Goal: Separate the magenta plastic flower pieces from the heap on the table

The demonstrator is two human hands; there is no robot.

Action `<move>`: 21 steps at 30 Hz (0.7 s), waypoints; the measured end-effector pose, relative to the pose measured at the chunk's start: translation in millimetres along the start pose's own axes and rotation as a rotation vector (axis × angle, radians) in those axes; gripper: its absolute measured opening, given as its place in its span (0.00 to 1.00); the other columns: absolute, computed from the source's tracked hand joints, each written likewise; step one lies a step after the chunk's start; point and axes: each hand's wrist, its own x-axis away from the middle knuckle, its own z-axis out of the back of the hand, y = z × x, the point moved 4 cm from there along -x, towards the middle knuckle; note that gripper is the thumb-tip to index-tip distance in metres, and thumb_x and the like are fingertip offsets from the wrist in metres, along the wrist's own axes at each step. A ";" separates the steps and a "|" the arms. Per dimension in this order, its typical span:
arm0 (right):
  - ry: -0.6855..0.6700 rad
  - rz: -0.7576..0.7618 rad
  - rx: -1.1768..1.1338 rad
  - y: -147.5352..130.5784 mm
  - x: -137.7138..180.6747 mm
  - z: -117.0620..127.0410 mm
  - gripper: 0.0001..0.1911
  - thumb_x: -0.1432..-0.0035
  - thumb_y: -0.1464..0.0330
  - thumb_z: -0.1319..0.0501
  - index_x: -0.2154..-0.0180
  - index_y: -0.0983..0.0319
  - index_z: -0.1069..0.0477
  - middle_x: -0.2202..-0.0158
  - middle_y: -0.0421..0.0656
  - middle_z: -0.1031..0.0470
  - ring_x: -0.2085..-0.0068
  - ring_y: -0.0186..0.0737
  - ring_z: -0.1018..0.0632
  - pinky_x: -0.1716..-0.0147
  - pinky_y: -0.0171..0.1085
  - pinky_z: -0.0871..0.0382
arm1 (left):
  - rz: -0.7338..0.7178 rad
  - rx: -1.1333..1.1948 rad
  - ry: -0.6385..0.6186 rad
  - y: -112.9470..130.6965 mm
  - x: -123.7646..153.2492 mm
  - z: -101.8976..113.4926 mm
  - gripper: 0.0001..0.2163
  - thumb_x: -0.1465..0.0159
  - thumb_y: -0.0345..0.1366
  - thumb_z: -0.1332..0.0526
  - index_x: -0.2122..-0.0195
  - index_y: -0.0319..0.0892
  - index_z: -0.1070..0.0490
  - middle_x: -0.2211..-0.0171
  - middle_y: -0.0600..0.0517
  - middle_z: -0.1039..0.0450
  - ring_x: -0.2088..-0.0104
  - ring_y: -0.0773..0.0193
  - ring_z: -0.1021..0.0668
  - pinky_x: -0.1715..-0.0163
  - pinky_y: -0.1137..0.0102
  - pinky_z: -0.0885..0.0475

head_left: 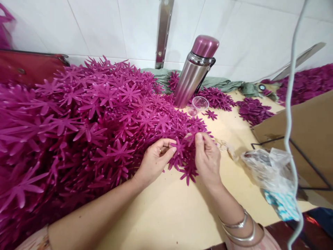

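Observation:
My left hand pinches a petal of a magenta star-shaped flower piece between thumb and fingers. Close beside it on the right, my right hand is closed on another magenta flower piece, partly hidden behind the fingers. Further flower pieces lie on the table just below and between the hands. A large heap of the same pieces fills the left side and reaches up to my left wrist.
A steel flask with a purple lid stands behind the hands, next to a clear plastic cup. To the right are a plastic bag, a cardboard box and a hanging pale cable. A red bag sits back left.

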 end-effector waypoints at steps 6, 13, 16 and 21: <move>0.214 0.117 0.167 5.3 -11.9 17.3 0.08 0.32 0.63 0.41 0.59 0.60 0.29 0.55 0.47 0.29 0.51 0.46 0.27 0.47 0.46 0.34 | -0.024 0.098 0.111 0.1 -4.2 5.5 0.10 0.36 0.35 0.34 0.54 0.40 0.26 0.64 0.53 0.25 0.66 0.70 0.24 0.61 0.75 0.28; -0.082 0.154 0.104 1.7 -5.7 -2.6 0.17 0.36 0.63 0.36 0.46 0.56 0.26 0.45 0.48 0.24 0.43 0.49 0.25 0.40 0.52 0.34 | -0.042 0.104 0.100 2.0 -2.3 5.1 0.10 0.36 0.36 0.33 0.55 0.42 0.26 0.62 0.53 0.23 0.65 0.70 0.23 0.60 0.74 0.28; -0.272 -0.021 -0.109 9.8 -1.4 -14.9 0.11 0.40 0.63 0.32 0.55 0.56 0.23 0.55 0.44 0.20 0.54 0.45 0.21 0.50 0.45 0.28 | -0.080 0.051 0.096 2.4 -1.8 5.0 0.09 0.36 0.35 0.34 0.55 0.43 0.25 0.62 0.53 0.23 0.62 0.68 0.22 0.57 0.73 0.27; -0.282 -0.226 -0.350 18.1 -0.5 -17.7 0.08 0.42 0.62 0.30 0.65 0.58 0.26 0.67 0.39 0.23 0.65 0.38 0.24 0.64 0.36 0.30 | -0.133 0.056 0.130 2.7 -3.2 4.4 0.11 0.37 0.32 0.34 0.53 0.42 0.27 0.57 0.51 0.22 0.54 0.64 0.21 0.49 0.69 0.27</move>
